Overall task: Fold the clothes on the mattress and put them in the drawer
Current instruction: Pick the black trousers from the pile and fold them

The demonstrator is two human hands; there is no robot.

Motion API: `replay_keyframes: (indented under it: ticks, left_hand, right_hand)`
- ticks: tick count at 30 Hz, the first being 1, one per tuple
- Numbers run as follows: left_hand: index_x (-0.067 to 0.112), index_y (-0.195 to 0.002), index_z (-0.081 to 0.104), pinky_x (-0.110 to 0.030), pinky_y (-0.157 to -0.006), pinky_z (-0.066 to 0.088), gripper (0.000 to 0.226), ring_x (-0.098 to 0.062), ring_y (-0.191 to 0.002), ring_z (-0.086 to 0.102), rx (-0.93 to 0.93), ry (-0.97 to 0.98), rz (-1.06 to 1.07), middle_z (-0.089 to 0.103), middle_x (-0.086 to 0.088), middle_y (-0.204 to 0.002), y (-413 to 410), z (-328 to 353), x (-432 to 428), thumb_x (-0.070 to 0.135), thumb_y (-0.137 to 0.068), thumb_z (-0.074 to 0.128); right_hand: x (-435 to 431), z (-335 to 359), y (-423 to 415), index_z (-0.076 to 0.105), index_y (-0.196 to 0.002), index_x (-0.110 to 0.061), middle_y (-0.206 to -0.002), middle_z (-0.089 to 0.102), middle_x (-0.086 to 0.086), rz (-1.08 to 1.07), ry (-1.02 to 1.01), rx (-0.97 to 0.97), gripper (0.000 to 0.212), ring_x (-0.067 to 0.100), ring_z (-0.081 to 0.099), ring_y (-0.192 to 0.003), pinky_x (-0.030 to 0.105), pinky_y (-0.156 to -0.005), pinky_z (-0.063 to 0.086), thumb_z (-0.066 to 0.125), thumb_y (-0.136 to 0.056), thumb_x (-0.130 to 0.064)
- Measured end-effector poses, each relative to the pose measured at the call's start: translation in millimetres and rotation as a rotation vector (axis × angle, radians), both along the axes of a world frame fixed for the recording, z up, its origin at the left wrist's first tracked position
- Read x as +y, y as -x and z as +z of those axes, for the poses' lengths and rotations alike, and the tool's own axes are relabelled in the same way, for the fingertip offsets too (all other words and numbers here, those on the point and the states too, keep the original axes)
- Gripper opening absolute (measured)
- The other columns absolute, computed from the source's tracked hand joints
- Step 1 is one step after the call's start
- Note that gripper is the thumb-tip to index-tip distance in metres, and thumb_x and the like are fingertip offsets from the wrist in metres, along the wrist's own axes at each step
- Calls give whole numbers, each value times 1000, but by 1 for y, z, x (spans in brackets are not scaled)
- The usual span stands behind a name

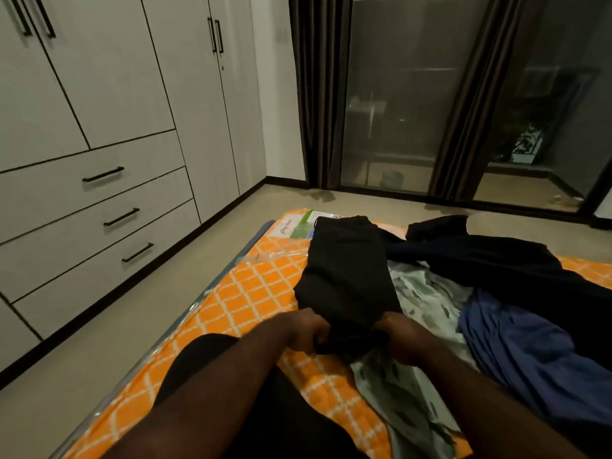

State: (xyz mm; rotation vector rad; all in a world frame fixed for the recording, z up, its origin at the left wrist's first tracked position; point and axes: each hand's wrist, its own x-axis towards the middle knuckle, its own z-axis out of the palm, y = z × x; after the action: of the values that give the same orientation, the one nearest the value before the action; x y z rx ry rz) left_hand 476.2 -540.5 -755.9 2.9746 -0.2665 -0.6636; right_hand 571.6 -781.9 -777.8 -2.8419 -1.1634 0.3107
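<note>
A black pair of trousers (344, 276) lies lengthwise on the orange patterned mattress (255, 289), folded into a long strip. My left hand (309, 329) grips its near left corner and my right hand (400, 336) grips its near right corner, both with fingers curled into the cloth. To the right lie a pale green printed garment (427, 293), a blue garment (530, 346) and a dark navy garment (490, 256), all unfolded. Three closed drawers (99, 210) with black handles sit in the white wardrobe on the left.
A strip of bare floor (109, 329) runs between the mattress and the wardrobe. Dark curtains (318, 91) and glass sliding doors (390, 94) stand beyond the mattress. A plastic-wrapped label (298, 226) lies at the mattress's far end.
</note>
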Motion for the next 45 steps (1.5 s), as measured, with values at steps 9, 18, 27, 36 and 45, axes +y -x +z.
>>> replay_keyframes:
  ticks: [9,18,27,36,45]
  left_hand:
    - [35,-160,-4,-50,-122,23,136,-33,-154,2,50,-133,93,-10,-4,-168,4,-2,-10,50,-64,91]
    - [20,-161,-10,-40,-123,12,130,-28,-156,-3,242,-195,1,-14,-5,-169,-4,-19,-2,24,-77,89]
    - [22,-162,13,-33,-123,17,90,-26,-155,14,129,128,155,9,-3,-169,-9,-45,22,21,-93,70]
    - [14,-118,63,-29,-86,40,35,-27,-111,58,-112,699,594,63,-10,-118,-6,-31,24,41,-107,44]
    - [3,-93,65,-34,-66,38,43,-31,-84,60,-502,860,893,67,-14,-88,-19,-36,45,40,-105,49]
  right_hand:
    - [9,-1,11,24,-158,-36,-167,16,9,82,206,14,91,32,13,-156,62,-122,11,74,-84,-47]
    - [-12,-15,7,-3,-161,-39,-171,-11,-2,98,443,101,100,25,-2,-158,56,-123,22,66,-93,-17]
    - [-12,-14,-15,28,-159,-35,-167,23,-5,30,201,189,74,22,30,-151,39,-122,30,63,-96,-18]
    - [-4,-6,-31,64,-119,-30,-116,60,-8,-247,-356,163,40,13,61,-106,27,-87,51,61,-90,-2]
    - [20,6,-28,72,-101,-21,-92,71,-7,-268,-825,169,13,6,67,-86,28,-76,54,76,-89,-20]
